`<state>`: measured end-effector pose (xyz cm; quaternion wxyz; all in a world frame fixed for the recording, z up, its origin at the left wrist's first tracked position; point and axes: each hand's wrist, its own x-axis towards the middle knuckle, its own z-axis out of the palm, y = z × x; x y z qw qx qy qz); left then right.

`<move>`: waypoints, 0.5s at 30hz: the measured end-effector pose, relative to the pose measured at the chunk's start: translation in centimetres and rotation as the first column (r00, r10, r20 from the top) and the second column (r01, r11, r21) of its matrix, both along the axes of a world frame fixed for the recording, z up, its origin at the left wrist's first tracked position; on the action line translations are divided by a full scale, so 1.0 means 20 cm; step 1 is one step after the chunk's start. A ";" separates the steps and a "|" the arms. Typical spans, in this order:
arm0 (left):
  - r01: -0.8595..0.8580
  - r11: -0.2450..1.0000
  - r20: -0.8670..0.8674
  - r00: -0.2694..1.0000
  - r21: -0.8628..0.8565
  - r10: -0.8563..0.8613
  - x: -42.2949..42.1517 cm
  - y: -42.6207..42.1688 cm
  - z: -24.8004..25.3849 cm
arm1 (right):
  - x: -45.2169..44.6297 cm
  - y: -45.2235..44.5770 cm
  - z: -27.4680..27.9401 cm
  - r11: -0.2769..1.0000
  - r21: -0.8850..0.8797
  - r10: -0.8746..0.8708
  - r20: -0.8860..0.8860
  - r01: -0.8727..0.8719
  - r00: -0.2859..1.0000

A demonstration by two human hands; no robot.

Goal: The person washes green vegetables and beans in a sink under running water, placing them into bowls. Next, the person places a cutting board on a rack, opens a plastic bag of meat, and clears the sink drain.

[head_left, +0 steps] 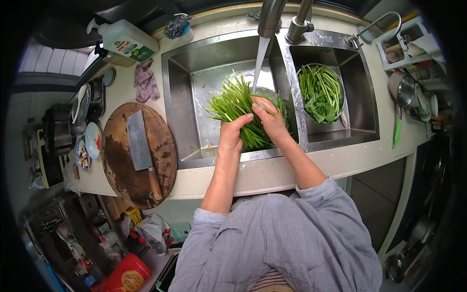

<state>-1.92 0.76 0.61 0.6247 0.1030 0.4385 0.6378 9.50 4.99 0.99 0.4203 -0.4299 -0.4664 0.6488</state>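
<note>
Over the larger left sink basin (187,97), a thick bunch of long green leafy stalks (233,101) is gripped from both sides. My left hand (232,130) wraps round its near left side, thumb on top. My right hand (270,119) closes on the right side, its fingers pinching some of the stalks near the running water (260,61). The stream falls from the metal faucet (271,18) just beside the bunch. Part of a bowl or colander shows behind the stalks, mostly hidden. The lower stalks and several fingertips are out of sight.
In the right basin (362,107) more greens (321,92) fill a round container. A cleaver (139,141) lies on the round wooden chopping board (114,170) at left. Behind it are a pink cloth (146,83) and a pump bottle (127,41). A green-handled ladle (401,92) rests at right.
</note>
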 end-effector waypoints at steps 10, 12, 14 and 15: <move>-0.096 0.994 -0.092 0.992 -0.045 0.091 0.00 -0.11 -0.02 | 0.01 -0.04 -0.07 0.961 0.010 0.270 0.151 -0.275 0.951; -0.132 0.991 -0.071 0.989 -0.032 0.130 -0.01 -0.16 -0.04 | 0.03 -0.02 -0.11 0.951 -0.028 0.310 0.133 -0.309 0.941; -0.173 0.982 -0.041 0.985 -0.074 0.170 -0.02 -0.19 -0.05 | 0.09 0.06 -0.16 0.908 -0.162 0.409 0.138 -0.387 0.902; -0.165 0.982 -0.033 0.986 -0.094 0.163 -0.04 -0.21 -0.05 | 0.08 0.14 -0.22 0.949 -0.294 0.179 0.221 -0.110 0.959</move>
